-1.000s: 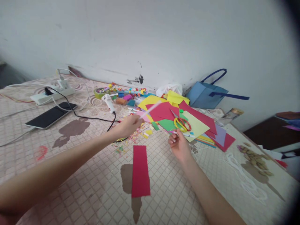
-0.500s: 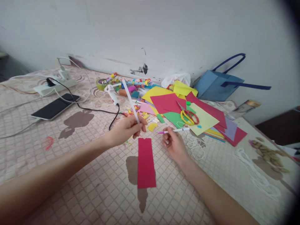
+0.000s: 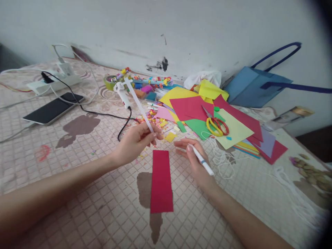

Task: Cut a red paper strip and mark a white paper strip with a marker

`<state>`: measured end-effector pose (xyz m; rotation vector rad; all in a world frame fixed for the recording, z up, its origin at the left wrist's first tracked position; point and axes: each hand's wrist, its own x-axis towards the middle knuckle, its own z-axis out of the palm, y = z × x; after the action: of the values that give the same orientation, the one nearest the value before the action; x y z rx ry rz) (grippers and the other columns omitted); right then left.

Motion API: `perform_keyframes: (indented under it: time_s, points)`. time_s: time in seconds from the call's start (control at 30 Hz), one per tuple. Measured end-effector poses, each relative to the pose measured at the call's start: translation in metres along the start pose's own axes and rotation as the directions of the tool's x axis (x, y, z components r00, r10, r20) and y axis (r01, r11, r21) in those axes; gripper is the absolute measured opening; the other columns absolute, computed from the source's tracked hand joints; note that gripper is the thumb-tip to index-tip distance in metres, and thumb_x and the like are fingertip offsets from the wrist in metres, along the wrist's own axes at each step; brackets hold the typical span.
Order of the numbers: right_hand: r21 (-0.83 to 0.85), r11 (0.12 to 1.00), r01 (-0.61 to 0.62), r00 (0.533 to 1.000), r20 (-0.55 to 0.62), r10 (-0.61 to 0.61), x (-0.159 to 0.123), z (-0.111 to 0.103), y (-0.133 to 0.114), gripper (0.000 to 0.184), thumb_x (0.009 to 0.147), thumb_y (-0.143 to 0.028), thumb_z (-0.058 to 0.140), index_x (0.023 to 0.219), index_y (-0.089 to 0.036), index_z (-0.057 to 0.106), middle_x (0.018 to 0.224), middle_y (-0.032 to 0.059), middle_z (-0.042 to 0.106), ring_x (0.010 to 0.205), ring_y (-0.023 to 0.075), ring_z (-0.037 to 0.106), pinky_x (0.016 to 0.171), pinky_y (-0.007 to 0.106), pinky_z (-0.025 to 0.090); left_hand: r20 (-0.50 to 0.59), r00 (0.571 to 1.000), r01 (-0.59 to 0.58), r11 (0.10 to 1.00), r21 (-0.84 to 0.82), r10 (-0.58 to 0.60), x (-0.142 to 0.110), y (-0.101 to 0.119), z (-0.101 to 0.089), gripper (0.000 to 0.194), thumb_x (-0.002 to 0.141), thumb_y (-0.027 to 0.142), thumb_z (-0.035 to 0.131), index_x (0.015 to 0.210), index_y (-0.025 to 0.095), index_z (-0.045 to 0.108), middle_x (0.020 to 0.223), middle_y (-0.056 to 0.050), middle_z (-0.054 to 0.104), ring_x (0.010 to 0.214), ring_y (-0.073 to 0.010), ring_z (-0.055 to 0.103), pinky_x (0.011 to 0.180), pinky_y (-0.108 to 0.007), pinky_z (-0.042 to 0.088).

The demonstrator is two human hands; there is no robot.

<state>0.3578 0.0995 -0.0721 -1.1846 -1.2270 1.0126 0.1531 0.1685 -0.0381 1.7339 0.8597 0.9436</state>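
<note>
Now pen [image 3: 201, 160] swung wristward, held in right hand [image 3: 196, 166], left hand [image 3: 133, 142] still pinching white strip [image 3: 140, 105]

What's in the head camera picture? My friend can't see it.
A person's left hand holds a white strip and the right hand a pen; red paper lies on the table, nearer the viewer. Farther back are scissors on coloured sheets, a glue gun and a blue bag by the wall.

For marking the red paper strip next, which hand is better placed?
Probably the right hand: it holds the pen, to the right of the red paper strip, while the left hand is occupied holding a long white strip.
</note>
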Motion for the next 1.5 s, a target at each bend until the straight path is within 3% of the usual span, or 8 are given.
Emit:
perform_keyframes:
  time_s: [0.13, 0.23, 0.4, 0.57, 0.77, 0.97, 1.1, 1.5]
  points:
    - [-0.127, 0.991, 0.030, 0.997, -0.071, -0.039, -0.004, -0.004, 0.002, 0.021, 0.094, -0.038, 0.044, 0.106, -0.025, 0.056, 0.099, 0.0047, 0.065, 0.086, 0.0173, 0.064, 0.079, 0.036, 0.052, 0.044, 0.999, 0.000, 1.000, -0.009, 0.000, -0.003, 0.002, 0.002, 0.014, 0.088, 0.020, 0.050, 0.098, 0.013, 0.057, 0.090, -0.006, 0.070, 0.073, -0.0115, 0.063, 0.064, -0.023, 0.052]
    - [-0.174, 0.984, 0.037, 0.999, 0.012, -0.036, -0.016, -0.006, 0.002, 0.020, 0.094, -0.034, 0.043, 0.106, -0.026, 0.057, 0.092, 0.0036, 0.067, 0.075, 0.0161, 0.065, 0.073, 0.034, 0.052, 0.074, 0.997, -0.014, 0.998, 0.064, 0.009, -0.006, 0.002, 0.006, 0.014, 0.088, 0.021, 0.050, 0.097, 0.014, 0.059, 0.089, -0.005, 0.070, 0.078, -0.0134, 0.065, 0.068, -0.024, 0.052]
    - [-0.283, 0.931, 0.228, 0.958, 0.235, -0.163, -0.036, -0.009, 0.000, 0.025, 0.089, -0.024, 0.051, 0.111, -0.030, 0.061, 0.087, 0.0018, 0.073, 0.084, 0.0197, 0.067, 0.077, 0.035, 0.051, 0.066, 0.998, -0.022, 0.993, 0.118, 0.014, -0.007, 0.000, 0.008, 0.012, 0.089, 0.018, 0.050, 0.098, 0.015, 0.057, 0.090, -0.004, 0.070, 0.084, -0.0151, 0.067, 0.070, -0.025, 0.051]
    - [-0.346, 0.869, 0.352, 0.920, 0.297, -0.254, -0.042, -0.010, 0.002, 0.032, 0.087, -0.019, 0.051, 0.114, -0.032, 0.061, 0.093, 0.0014, 0.073, 0.084, 0.0195, 0.068, 0.076, 0.035, 0.052, 0.131, 0.991, -0.062, 0.910, 0.411, 0.008, -0.005, 0.007, 0.008, 0.013, 0.087, 0.023, 0.054, 0.086, 0.016, 0.065, 0.077, -0.001, 0.067, 0.069, -0.0125, 0.061, 0.063, -0.024, 0.045]
    - [-0.368, 0.859, 0.356, 0.917, 0.315, -0.245, -0.042, -0.010, 0.002, 0.036, 0.087, -0.016, 0.050, 0.117, -0.034, 0.058, 0.092, -0.0001, 0.073, 0.086, 0.0185, 0.068, 0.077, 0.033, 0.051, 0.151, 0.983, -0.163, 0.887, 0.433, 0.106, -0.002, 0.009, 0.009, 0.014, 0.087, 0.021, 0.053, 0.084, 0.016, 0.066, 0.081, -0.001, 0.065, 0.073, -0.0120, 0.058, 0.065, -0.022, 0.043]
    - [-0.373, 0.878, 0.301, 0.942, 0.257, -0.214, -0.044, -0.006, 0.001, 0.030, 0.088, -0.019, 0.049, 0.113, -0.033, 0.060, 0.089, -0.0003, 0.073, 0.083, 0.0177, 0.067, 0.077, 0.033, 0.050, 0.150, 0.987, -0.115, 0.889, 0.444, 0.052, -0.003, 0.008, 0.011, 0.015, 0.086, 0.019, 0.053, 0.095, 0.015, 0.064, 0.081, -0.001, 0.064, 0.068, -0.0113, 0.056, 0.061, -0.021, 0.042]
    - [-0.369, 0.878, 0.305, 0.943, 0.248, -0.223, -0.044, -0.005, 0.001, 0.027, 0.090, -0.022, 0.047, 0.111, -0.032, 0.061, 0.089, 0.0003, 0.072, 0.082, 0.0180, 0.067, 0.077, 0.033, 0.050, 0.179, 0.980, -0.165, 0.878, 0.449, 0.092, -0.003, 0.006, 0.014, 0.015, 0.087, 0.017, 0.051, 0.095, 0.014, 0.064, 0.083, -0.002, 0.063, 0.072, -0.0118, 0.056, 0.065, -0.022, 0.042]
    - [-0.458, 0.800, 0.386, 0.900, 0.377, -0.219, -0.040, -0.012, 0.001, 0.028, 0.092, -0.020, 0.042, 0.117, -0.027, 0.050, 0.092, 0.0012, 0.071, 0.087, 0.0151, 0.067, 0.079, 0.029, 0.053, 0.216, 0.953, -0.292, 0.842, 0.454, 0.213, -0.003, 0.002, 0.016, 0.015, 0.089, 0.012, 0.049, 0.092, 0.012, 0.064, 0.086, -0.004, 0.063, 0.078, -0.0127, 0.057, 0.068, -0.022, 0.043]
